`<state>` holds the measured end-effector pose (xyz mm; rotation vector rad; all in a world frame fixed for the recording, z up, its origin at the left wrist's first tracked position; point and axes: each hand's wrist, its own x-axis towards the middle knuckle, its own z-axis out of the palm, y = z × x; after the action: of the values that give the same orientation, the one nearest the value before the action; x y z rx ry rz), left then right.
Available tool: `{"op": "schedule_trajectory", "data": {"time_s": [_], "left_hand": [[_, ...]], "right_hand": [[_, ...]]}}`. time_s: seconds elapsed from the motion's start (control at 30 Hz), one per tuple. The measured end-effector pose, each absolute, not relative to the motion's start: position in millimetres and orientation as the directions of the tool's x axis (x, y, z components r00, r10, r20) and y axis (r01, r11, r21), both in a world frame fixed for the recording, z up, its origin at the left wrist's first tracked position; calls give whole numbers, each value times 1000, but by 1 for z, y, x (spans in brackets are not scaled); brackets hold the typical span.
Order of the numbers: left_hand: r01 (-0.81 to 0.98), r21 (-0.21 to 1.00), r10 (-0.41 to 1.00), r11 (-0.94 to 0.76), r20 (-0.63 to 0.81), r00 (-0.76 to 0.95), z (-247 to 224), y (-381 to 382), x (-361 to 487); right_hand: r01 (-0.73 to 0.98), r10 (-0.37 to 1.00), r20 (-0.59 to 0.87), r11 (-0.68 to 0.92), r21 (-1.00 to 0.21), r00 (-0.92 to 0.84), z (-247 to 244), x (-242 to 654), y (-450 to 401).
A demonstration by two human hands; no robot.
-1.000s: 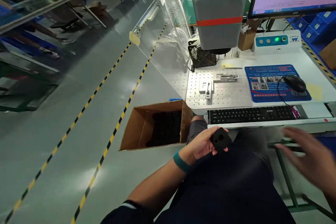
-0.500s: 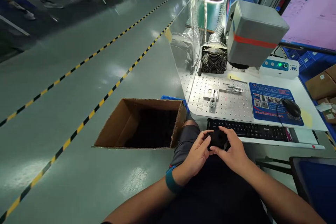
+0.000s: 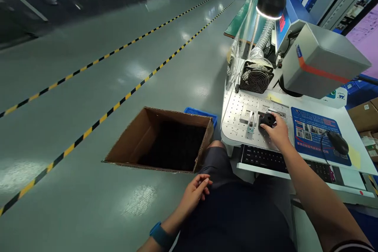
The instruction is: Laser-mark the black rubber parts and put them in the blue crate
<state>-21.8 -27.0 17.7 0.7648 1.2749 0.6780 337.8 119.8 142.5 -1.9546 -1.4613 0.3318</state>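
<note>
A small black part (image 3: 266,120) is on the perforated metal plate (image 3: 236,124), beside the metal brackets (image 3: 251,120). My right hand (image 3: 277,129) grips this part from its right side, thumb at the front and fingers behind. Over my lap, near the knee, hangs my left hand (image 3: 196,192), its fingers loosely curled and slightly apart with nothing in them. A grey machine head with a red stripe (image 3: 325,61) stands above and behind the plate.
A cardboard box (image 3: 126,145) with dark contents stands on the left, a blue tray (image 3: 191,111) behind it. Around the plate are a fan (image 3: 256,80), a lamp (image 3: 271,2), a mouse (image 3: 337,142), a blue mat (image 3: 319,134) and a keyboard (image 3: 262,157).
Both hands held the black part over the lap. My right hand has carried it forward onto the plate, while my left hand has let go and moved back left. The view has shifted.
</note>
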Motion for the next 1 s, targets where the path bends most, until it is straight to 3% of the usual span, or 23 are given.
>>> {"op": "schedule_trajectory", "data": {"time_s": [0.13,0.73,0.83,1.0], "left_hand": [[14,810,800,586,-581,152,-4,-43,-32],[50,789,774,613,-612,161,-13,-27,-27],[53,793,779,607,-606,160,-14,-29,-29],[46,794,780,606,-604,160,-13,-31,-30]], "right_hand": [[748,910,178,-184,-637,375,139,337,131],[783,919,221,-130,-609,325,144,332,136],[768,896,236,-159,-620,376,147,331,126],[668,868,140,-254,-699,477,141,329,115]]}}
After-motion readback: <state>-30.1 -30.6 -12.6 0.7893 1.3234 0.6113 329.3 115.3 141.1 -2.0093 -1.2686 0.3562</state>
